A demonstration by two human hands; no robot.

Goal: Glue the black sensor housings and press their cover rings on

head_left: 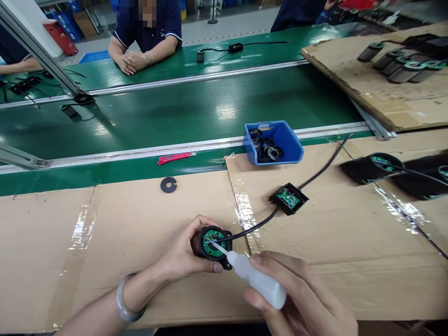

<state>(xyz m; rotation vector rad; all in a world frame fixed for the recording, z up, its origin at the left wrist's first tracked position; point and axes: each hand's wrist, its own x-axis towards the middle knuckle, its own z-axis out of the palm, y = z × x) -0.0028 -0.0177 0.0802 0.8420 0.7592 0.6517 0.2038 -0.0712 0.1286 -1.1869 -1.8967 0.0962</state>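
My left hand [187, 252] is closed around a round black motor housing [228, 233] whose open face turns up toward me. Inside it sits a round green circuit board [212, 249] with thin wires at its centre. In my right hand [297, 289] is a white squeeze bottle [261, 280], tilted, its narrow nozzle pointing at the wires on the board. Whether the tip touches them I cannot tell. A black cable [257, 227] runs from the housing to a small open black box [289, 199] with a green board inside, lying on the cardboard.
A blue bin [275, 161] of black ring parts stands behind the box. Left of it lie a pink utility knife [175, 158] and a black slotted washer [168, 185]. More black motor units [364, 169] rest at right. Across the green conveyor [175, 105], a person [147, 32] sits with hands together.
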